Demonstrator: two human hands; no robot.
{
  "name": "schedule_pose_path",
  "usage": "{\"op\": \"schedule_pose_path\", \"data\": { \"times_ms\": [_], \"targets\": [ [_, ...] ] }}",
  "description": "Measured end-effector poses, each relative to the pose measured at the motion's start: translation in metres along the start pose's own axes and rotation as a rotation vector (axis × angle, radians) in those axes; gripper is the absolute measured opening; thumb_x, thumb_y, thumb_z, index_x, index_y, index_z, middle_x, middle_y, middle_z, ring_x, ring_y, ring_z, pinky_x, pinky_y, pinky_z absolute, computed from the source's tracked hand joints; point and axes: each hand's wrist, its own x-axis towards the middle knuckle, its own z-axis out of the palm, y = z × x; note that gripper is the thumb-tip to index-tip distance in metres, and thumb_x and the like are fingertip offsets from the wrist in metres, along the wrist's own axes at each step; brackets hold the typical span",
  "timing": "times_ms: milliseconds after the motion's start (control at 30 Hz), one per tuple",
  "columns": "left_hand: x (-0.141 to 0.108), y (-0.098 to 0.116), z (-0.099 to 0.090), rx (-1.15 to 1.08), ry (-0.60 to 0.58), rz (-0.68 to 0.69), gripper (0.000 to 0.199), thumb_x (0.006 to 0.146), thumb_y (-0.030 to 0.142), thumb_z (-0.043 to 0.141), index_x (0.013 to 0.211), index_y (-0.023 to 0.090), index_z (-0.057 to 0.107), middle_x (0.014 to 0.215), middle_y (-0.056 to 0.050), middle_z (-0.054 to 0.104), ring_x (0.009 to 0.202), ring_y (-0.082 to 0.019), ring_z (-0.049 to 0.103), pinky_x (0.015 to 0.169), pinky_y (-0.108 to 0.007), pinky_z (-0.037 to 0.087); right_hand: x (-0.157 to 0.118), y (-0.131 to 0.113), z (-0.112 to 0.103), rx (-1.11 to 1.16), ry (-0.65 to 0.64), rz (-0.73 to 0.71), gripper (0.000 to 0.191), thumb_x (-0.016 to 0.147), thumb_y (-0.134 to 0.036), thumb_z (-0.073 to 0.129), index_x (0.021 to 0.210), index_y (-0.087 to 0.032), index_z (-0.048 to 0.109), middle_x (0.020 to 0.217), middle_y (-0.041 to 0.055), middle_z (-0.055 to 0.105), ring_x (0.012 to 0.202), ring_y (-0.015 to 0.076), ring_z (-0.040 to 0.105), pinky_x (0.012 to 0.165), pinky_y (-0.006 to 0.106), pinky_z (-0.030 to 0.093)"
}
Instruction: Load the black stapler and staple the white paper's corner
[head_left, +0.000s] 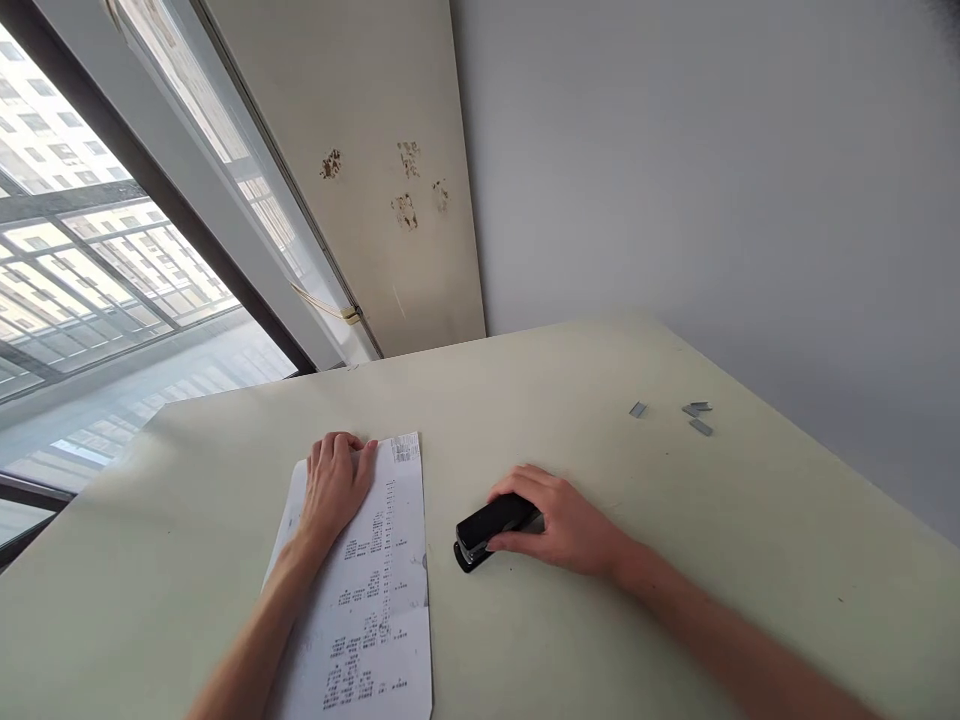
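My right hand [566, 520] is wrapped round a black stapler [491, 525]. The stapler's front end points left, towards the paper, with a gap showing between its upper arm and its base. Printed paper [375, 600] lies to the left of it, its long right edge a short way from the stapler's nose. Whether this is one sheet or several, I cannot tell. On the paper's far left end rests my left hand [334, 485], palm down, fingers reaching the far edge and thumb out to the side; its fingertips are partly hidden.
Several small strips of staples [700, 427] lie at the right of the pale table [540, 400], one strip [637, 409] apart from the others. A grey wall [712, 180] borders the table's right side. A stained panel [375, 220] and a window [97, 230] stand behind and left.
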Motion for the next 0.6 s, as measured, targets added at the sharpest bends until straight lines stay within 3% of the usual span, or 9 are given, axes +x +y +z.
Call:
{"op": "schedule_pose_path", "data": {
  "times_ms": [233,600],
  "targets": [
    [-0.025,0.018,-0.007,-0.055,-0.055,0.04,0.039,0.102,0.056,0.04,0.112,0.021,0.056,0.115,-0.013,0.07,0.12,-0.035,0.055,0.101,-0.053,0.048,0.002,0.001,0.001,-0.011,0.003,-0.007,0.032,0.09,-0.05,0.079,0.107,-0.026,0.067,0.102,0.0007,0.071,0.094,0.0197,0.063,0.081,0.032,0.05],
    [-0.051,0.038,-0.017,-0.181,-0.14,0.023,0.036,0.104,0.053,0.039,0.107,0.024,0.059,0.114,-0.009,0.072,0.117,-0.032,0.059,0.1,-0.05,0.049,-0.001,-0.001,0.002,-0.052,0.011,-0.021,0.028,0.093,-0.047,0.076,0.109,-0.025,0.066,0.105,0.0026,0.072,0.096,0.0208,0.064,0.082,0.035,0.052]
  ]
}}
